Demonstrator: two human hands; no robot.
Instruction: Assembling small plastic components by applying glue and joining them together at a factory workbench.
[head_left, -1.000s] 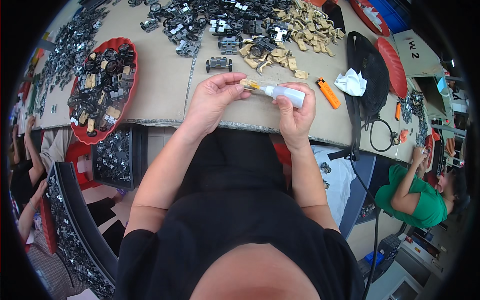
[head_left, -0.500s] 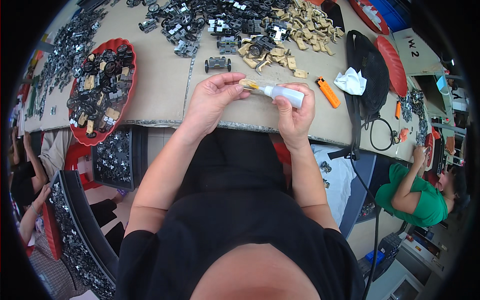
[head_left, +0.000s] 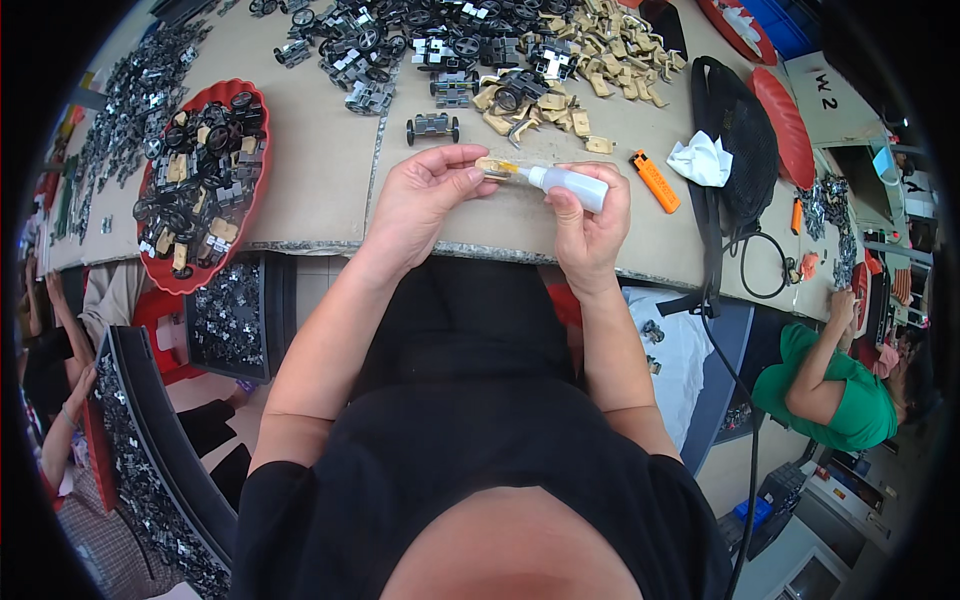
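Note:
Between the thumb and fingers of my left hand [head_left: 432,195] is a small tan plastic part [head_left: 497,166]. My right hand [head_left: 592,215] is wrapped round a white squeeze bottle [head_left: 575,188], held tilted with its narrow nozzle pointing left. The nozzle tip is at the tan part; whether they touch I cannot tell. Just beyond my left hand a grey and black wheeled chassis [head_left: 433,128] stands alone on the table. Loose tan parts [head_left: 625,50] lie in a pile further back, beside a heap of black wheeled chassis [head_left: 370,45].
At left, a red scalloped tray [head_left: 262,170] holds chassis and tan parts. To the right lie an orange cutter [head_left: 655,182], a crumpled white tissue [head_left: 700,160] and a black bag [head_left: 735,130] with a hanging cord. A person in green [head_left: 830,395] works at far right.
The nozzle and the tan part have shifted slightly against each other. Both hands keep their grips and nearly the same places.

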